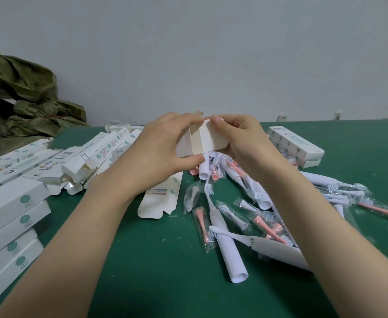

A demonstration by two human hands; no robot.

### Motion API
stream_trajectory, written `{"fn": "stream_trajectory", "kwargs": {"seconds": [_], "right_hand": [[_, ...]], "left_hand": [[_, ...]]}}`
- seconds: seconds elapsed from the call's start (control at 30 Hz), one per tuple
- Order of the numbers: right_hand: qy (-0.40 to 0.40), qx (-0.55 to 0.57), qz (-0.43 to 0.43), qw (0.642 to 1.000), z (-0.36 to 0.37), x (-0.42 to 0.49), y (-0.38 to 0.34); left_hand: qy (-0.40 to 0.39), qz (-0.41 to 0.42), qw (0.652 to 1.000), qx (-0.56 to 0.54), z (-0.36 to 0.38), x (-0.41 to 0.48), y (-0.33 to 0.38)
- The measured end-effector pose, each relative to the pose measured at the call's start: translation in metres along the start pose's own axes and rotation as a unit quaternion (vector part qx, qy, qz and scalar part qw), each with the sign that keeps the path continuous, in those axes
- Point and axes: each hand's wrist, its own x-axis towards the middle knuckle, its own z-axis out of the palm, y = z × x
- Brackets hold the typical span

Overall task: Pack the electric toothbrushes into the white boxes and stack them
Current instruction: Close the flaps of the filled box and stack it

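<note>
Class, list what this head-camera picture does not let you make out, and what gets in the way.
1. Box, head view: contents hidden by its walls, left hand and right hand.
2. Stack: cut off by the left edge, so no count.
3. Toothbrushes: some hidden under the right forearm.
4. Box print: too small and blurred to read.

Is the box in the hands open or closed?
Open. The box has untucked flaps; its beige inside shows between the left hand and right hand.
</note>
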Motion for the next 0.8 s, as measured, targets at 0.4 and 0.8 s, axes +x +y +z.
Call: {"fn": "stream_trajectory", "kwargs": {"seconds": [0.4, 0.8], "right_hand": [[-0.27, -0.693, -0.175, 0.645, -0.004, 0.047, 0.083], [0.23, -0.263, -0.235, 0.907, -0.024, 0.029, 0.035]], "left_hand": [[0.04, -0.077, 0.995, 0.056, -0.008, -0.001, -0.032], [0.075, -0.09, 0.99, 0.08, 0.015, 0.0, -0.027]]}}
